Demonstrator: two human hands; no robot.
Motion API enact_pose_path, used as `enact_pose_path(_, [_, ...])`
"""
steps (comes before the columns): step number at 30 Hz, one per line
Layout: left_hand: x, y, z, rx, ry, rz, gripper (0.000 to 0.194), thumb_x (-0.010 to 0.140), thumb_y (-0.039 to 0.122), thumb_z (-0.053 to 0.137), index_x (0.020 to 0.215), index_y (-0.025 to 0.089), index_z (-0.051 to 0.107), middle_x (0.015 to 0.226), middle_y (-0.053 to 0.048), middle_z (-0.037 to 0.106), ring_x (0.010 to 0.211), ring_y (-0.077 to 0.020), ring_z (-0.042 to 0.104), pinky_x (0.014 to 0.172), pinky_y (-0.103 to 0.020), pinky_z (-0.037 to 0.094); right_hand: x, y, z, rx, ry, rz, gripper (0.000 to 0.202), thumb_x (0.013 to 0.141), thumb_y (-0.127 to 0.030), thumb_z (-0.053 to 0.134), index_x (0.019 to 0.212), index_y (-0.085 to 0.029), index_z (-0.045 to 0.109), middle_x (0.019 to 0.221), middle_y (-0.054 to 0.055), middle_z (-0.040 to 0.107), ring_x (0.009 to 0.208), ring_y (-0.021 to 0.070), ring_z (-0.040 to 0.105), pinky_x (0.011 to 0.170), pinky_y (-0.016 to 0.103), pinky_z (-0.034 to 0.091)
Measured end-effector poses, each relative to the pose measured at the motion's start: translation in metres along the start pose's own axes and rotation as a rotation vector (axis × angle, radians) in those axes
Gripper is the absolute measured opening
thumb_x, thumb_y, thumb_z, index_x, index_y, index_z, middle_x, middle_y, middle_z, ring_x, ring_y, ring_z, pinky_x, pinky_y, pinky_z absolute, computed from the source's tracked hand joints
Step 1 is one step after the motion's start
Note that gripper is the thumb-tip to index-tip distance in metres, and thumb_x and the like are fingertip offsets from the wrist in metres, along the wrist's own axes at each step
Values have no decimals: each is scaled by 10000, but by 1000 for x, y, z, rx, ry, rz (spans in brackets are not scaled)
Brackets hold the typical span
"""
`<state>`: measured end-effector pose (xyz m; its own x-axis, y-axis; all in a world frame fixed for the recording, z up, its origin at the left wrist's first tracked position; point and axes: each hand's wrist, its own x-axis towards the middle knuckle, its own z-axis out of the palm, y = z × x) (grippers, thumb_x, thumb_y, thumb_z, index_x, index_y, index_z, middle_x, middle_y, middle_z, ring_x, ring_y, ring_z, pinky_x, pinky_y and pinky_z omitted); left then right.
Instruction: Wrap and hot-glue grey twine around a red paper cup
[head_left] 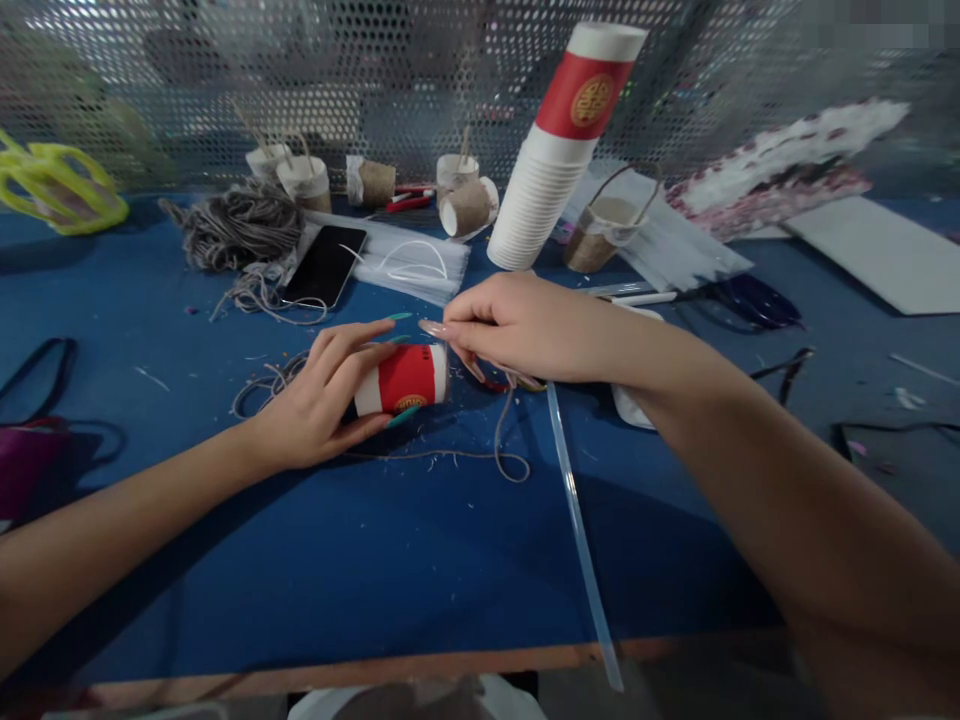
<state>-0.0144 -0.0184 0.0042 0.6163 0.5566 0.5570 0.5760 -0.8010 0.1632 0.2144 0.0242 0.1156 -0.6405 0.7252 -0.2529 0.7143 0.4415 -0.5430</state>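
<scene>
Cup (411, 376) on its side in left hand (319, 400)

Nearest, a clear stick (579, 530) juts past the table (337, 570) edge; behind it cord (516, 481) curls; the left hand grasps the cup, which lies mid-table; the right hand (521, 325) bends beside the cup's end, its grip hidden; farther off, phone (327, 265), stack (541, 185), yarn (240, 225).

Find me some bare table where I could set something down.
The widest patch is the front of the blue table, between your left forearm and the translucent stick, apart from tiny scraps. A smaller one lies between stick and right forearm. It's crowded behind the red-and-white cup: grey yarn, phone, cup stack.
</scene>
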Motion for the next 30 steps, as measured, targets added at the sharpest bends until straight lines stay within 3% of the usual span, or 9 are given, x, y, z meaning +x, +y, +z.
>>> enact_pose_path(5, [-1, -1, 0, -40, -39, 8, 585, 897, 344, 565, 1385, 127, 325, 1408, -242, 383, 1290, -321, 454, 971, -483, 504, 2, 1, 1, -11, 2, -5, 386, 954, -326, 457, 614, -152, 515, 533, -15, 572, 375, 44, 469, 474, 221, 347])
enact_pose_path(11, [0, -2, -1, -26, -40, 52, 609, 905, 338, 556, 1408, 115, 296, 1303, -210, 484, 1225, -286, 496, 980, -461, 503, 3, 2, 2, -35, 14, -18, 391, 952, -297, 459, 595, -149, 514, 539, -11, 582, 373, 41, 467, 481, 226, 349])
enact_pose_path(30, [1, 0, -1, 1, -34, 88, 641, 888, 294, 587, 1417, 106, 277, 1307, -210, 474, 1230, -280, 480, 983, -436, 490, 6, 1, 1, -32, -59, 71, 377, 943, -337, 475, 616, -156, 527, 569, 3, 587, 396, 55, 484, 471, 236, 347])
